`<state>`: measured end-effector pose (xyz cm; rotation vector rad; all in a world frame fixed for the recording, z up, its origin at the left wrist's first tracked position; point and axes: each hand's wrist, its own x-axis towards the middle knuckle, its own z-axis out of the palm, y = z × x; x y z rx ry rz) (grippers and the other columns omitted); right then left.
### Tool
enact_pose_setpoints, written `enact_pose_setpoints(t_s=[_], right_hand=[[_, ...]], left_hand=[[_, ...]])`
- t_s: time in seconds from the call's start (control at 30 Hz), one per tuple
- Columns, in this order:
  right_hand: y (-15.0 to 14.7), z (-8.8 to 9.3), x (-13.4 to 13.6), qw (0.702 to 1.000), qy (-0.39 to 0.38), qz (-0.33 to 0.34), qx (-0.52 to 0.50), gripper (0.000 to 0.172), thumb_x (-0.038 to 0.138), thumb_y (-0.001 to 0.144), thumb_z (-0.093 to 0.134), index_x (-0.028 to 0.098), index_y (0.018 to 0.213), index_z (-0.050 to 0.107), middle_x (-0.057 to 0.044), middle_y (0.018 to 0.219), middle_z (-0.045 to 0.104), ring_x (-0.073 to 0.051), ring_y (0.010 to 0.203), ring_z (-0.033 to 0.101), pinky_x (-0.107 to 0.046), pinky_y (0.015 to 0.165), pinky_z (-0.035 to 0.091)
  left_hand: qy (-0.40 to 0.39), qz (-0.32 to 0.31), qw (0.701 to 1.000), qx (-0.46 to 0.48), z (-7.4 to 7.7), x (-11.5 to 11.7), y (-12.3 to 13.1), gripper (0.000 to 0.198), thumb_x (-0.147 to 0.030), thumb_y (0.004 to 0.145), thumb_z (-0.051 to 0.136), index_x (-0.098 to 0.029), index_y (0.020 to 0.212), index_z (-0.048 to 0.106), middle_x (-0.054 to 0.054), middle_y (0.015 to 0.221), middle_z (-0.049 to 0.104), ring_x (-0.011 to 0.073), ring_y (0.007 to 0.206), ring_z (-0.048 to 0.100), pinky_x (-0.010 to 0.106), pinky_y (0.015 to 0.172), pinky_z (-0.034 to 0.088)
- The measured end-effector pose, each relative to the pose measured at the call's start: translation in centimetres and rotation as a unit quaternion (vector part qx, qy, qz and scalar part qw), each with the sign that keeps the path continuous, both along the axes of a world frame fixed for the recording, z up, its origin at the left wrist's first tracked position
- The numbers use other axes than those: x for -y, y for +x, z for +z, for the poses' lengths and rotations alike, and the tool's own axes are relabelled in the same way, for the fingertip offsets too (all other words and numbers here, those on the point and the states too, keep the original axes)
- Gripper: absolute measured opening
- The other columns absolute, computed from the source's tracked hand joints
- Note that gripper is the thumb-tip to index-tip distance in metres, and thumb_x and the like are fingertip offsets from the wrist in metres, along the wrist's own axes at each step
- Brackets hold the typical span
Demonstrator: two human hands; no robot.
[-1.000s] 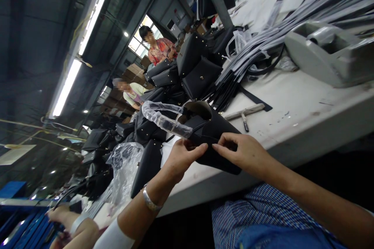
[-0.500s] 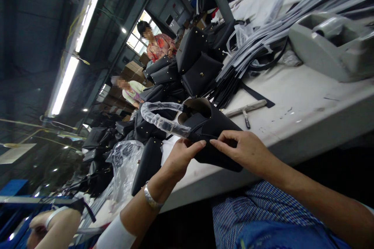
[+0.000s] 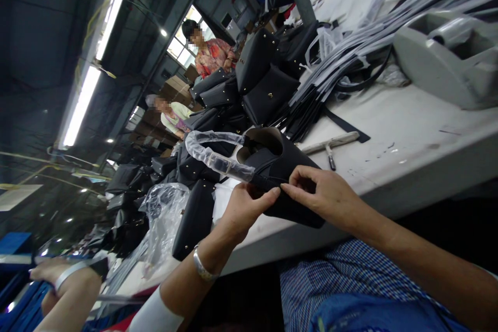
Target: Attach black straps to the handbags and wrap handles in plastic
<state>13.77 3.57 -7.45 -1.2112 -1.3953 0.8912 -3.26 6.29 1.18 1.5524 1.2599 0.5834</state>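
A black handbag (image 3: 286,166) lies on its side at the near edge of a pale worktable (image 3: 404,129), its mouth facing away from me. Its handle (image 3: 212,153) is wrapped in clear plastic and arcs out to the left. My left hand (image 3: 243,210) pinches the bag's near edge where the handle joins. My right hand (image 3: 324,194) pinches the same edge just to the right, fingertips almost meeting the left hand's.
Several black bags (image 3: 260,80) and a sheaf of black straps (image 3: 350,62) crowd the table behind. A small hammer (image 3: 330,142) lies near the bag, a grey machine (image 3: 447,57) at the right, crumpled plastic (image 3: 163,218) at the left. A co-worker's hand (image 3: 58,282) shows lower left; two people stand far off.
My two hands have closed in on the bag's edge until the fingertips nearly touch. The co-worker's hand at the lower left has shifted. The view has drifted slightly.
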Motion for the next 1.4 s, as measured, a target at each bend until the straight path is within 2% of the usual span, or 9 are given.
enact_pose_setpoints(t_s=[0.27, 0.4, 0.67, 1.03, 1.2, 1.4], right_hand=[[0.0, 0.7, 0.6, 1.0, 0.004, -0.009, 0.0, 0.023, 0.04, 0.089, 0.065, 0.023, 0.074, 0.064, 0.005, 0.069, 0.066, -0.014, 0.064, 0.059, -0.026, 0.06, 0.041], [-0.2, 1.0, 0.6, 1.0, 0.011, -0.009, -0.004, 0.022, 0.038, 0.089, 0.065, 0.023, 0.073, 0.064, 0.005, 0.067, 0.065, -0.013, 0.062, 0.058, -0.026, 0.058, 0.041], [-0.6, 1.3, 0.6, 1.0, 0.01, -0.021, -0.002, 0.023, 0.039, 0.088, 0.065, 0.024, 0.072, 0.064, 0.003, 0.066, 0.065, -0.014, 0.06, 0.059, -0.025, 0.054, 0.043], [-0.5, 1.7, 0.2, 1.0, -0.015, -0.012, -0.019, 0.024, 0.04, 0.088, 0.065, 0.023, 0.071, 0.065, 0.004, 0.064, 0.064, -0.014, 0.06, 0.059, -0.024, 0.054, 0.041], [-0.5, 1.7, 0.3, 1.0, -0.012, -0.015, -0.015, 0.022, 0.038, 0.088, 0.065, 0.023, 0.071, 0.064, 0.004, 0.065, 0.063, -0.014, 0.061, 0.058, -0.024, 0.055, 0.042], [-0.6, 1.2, -0.1, 1.0, -0.001, -0.019, 0.002, 0.026, 0.041, 0.09, 0.063, 0.023, 0.072, 0.062, 0.005, 0.064, 0.061, -0.014, 0.061, 0.057, -0.025, 0.056, 0.04]], left_hand=[[0.001, -0.003, 1.0, 0.011, 0.2, -0.2, -0.4, 0.031, -0.029, 0.079, 0.08, -0.013, 0.105, 0.073, 0.009, 0.104, 0.077, 0.0254, 0.099, 0.07, 0.034, 0.091, 0.053], [-0.015, -0.014, 1.0, 0.009, 0.0, -0.2, -0.9, 0.027, -0.03, 0.083, 0.076, -0.013, 0.103, 0.074, 0.009, 0.102, 0.077, 0.0244, 0.096, 0.07, 0.033, 0.089, 0.053], [-0.022, -0.018, 0.999, 0.015, -0.4, -0.4, -1.6, 0.033, -0.037, 0.083, 0.076, -0.013, 0.106, 0.076, 0.01, 0.102, 0.077, 0.0252, 0.095, 0.07, 0.034, 0.088, 0.053], [-0.036, -0.023, 0.998, 0.055, -0.7, -0.7, -2.0, 0.032, -0.036, 0.085, 0.076, -0.014, 0.108, 0.075, 0.009, 0.103, 0.077, 0.0248, 0.099, 0.069, 0.033, 0.091, 0.052], [-0.029, 0.011, 0.998, 0.062, -0.9, -0.6, -1.8, 0.034, -0.038, 0.079, 0.081, -0.013, 0.101, 0.077, 0.009, 0.097, 0.078, 0.0251, 0.095, 0.069, 0.033, 0.089, 0.052], [-0.031, 0.025, 0.996, 0.078, -0.8, 0.0, -1.2, 0.031, -0.035, 0.082, 0.078, -0.012, 0.102, 0.076, 0.009, 0.097, 0.077, 0.0253, 0.098, 0.068, 0.034, 0.091, 0.05]])
